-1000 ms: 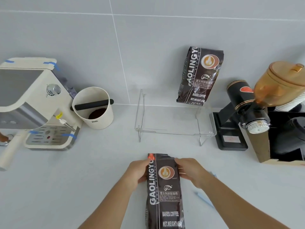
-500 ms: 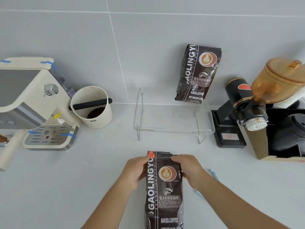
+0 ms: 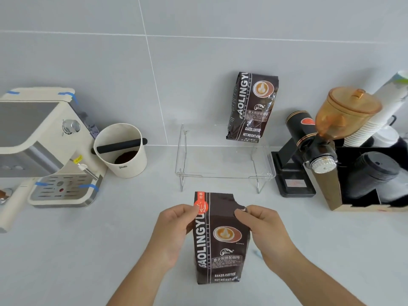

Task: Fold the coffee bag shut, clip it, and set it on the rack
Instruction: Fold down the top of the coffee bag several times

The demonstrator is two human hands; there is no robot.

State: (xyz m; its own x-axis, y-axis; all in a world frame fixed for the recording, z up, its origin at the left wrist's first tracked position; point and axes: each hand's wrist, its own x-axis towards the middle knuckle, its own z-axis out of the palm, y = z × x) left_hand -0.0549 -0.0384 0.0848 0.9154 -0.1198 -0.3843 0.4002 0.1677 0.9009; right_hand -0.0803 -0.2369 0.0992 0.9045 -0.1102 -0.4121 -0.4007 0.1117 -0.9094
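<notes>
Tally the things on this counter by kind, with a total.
Coffee bags: 2, held bag, bag on rack
Espresso machine: 1
Knock box: 1
Clear rack: 1
Coffee grinder: 1
Cup organiser: 1
Total: 7

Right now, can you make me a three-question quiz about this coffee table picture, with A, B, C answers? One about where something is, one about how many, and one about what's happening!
1. Where is the second coffee bag?
A. On the clear rack
B. Inside the cream cup
C. Under the grinder

2. How many coffee bags are there?
A. One
B. Two
C. Four

3. What is happening to the near coffee bag?
A. Lying alone
B. Already clipped
C. Held at its top by both hands

Answers: 1 A, it stands at the rack's back against the wall. 2 B, one on the rack, one held. 3 C, the left hand and right hand pinch its top corners; no clip is on it.
</notes>
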